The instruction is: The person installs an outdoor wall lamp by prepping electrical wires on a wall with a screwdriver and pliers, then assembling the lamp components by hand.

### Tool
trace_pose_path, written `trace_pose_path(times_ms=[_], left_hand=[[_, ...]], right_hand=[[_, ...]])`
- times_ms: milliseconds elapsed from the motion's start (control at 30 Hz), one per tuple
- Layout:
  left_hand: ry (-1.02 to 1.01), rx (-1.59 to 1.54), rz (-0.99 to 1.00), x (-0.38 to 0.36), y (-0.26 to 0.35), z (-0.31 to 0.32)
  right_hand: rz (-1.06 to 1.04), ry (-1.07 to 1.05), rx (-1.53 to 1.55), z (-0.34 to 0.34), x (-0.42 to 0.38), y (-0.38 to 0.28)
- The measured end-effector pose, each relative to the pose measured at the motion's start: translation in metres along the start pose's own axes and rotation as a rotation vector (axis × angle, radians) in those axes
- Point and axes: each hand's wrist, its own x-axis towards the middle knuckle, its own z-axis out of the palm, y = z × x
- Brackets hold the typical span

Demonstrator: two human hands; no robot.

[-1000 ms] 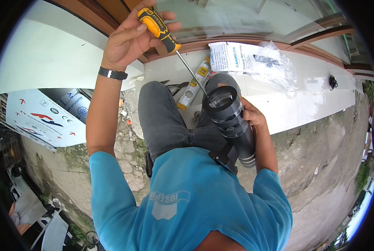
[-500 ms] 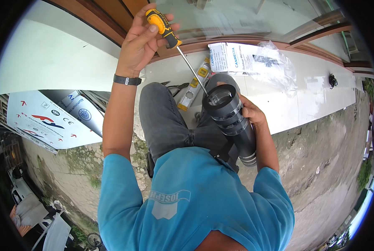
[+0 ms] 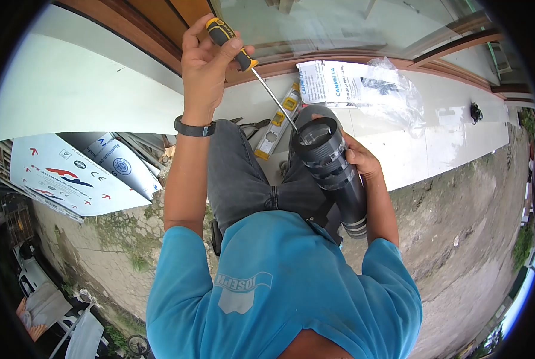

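My left hand (image 3: 206, 69), with a dark band at its wrist, is raised at the upper middle and closed around the yellow-and-black handle of a screwdriver (image 3: 234, 45). Its thin metal shaft slants down to the rim of a black cylindrical wall lamp (image 3: 339, 185). Whether the tip sits on a screw there is too small to tell. The lamp leans over my right thigh, its round open end tilted up toward the screwdriver. Around its right side wraps my right hand (image 3: 363, 160), holding it steady; some of those fingers are hidden behind the lamp.
Beyond my knees a yellow-and-silver spirit level (image 3: 276, 128) lies beside pliers (image 3: 257, 127) on white tiles. A lamp box (image 3: 330, 82) and clear plastic bag (image 3: 396, 96) rest near the glass door. Printed panels (image 3: 58, 173) lean at left over cracked concrete (image 3: 121, 239).
My left hand has turned on the screwdriver handle and its wrist has shifted right and down. The handle has rotated, while the lamp and my right hand stay nearly in place.
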Motion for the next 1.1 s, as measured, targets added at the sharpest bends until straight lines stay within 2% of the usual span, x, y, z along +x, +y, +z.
trace_pose_path(times_ms=[133,233,333,433,533,633,733,833,933,1033,1100], left_hand=[[0.222,0.612,0.180,0.002,-0.012,-0.002],[0.096,-0.222,0.007,-0.002,0.002,0.008],[-0.034,-0.183,-0.074,-0.006,0.005,-0.005],[0.072,0.234,-0.020,-0.004,-0.002,-0.006],[0.211,0.432,0.025,-0.004,-0.005,0.002],[0.067,-0.316,-0.059,-0.004,0.007,0.004],[-0.041,-0.084,-0.085,-0.005,0.009,-0.004],[0.066,0.311,0.068,0.001,-0.006,-0.005],[0.143,0.470,0.103,0.002,-0.010,-0.001],[0.030,-0.300,-0.047,-0.007,0.014,0.017],[-0.009,-0.151,-0.043,-0.007,0.012,0.008]], right_hand=[[0.014,-0.028,0.017,0.004,0.003,-0.003],[-0.017,-0.028,-0.007,0.001,0.003,0.000],[-0.027,-0.026,-0.021,0.001,0.003,0.001],[-0.020,-0.041,-0.036,0.001,0.005,0.003],[-0.021,-0.030,-0.040,0.000,0.006,0.002],[-0.024,-0.019,-0.026,0.001,0.003,0.000],[-0.017,-0.024,-0.020,0.001,0.003,0.001],[-0.034,-0.025,-0.038,0.001,0.005,0.003],[-0.042,-0.016,-0.051,0.003,0.006,-0.002],[-0.034,0.010,-0.072,0.002,0.003,-0.002],[-0.034,-0.010,-0.059,0.001,0.003,0.001]])
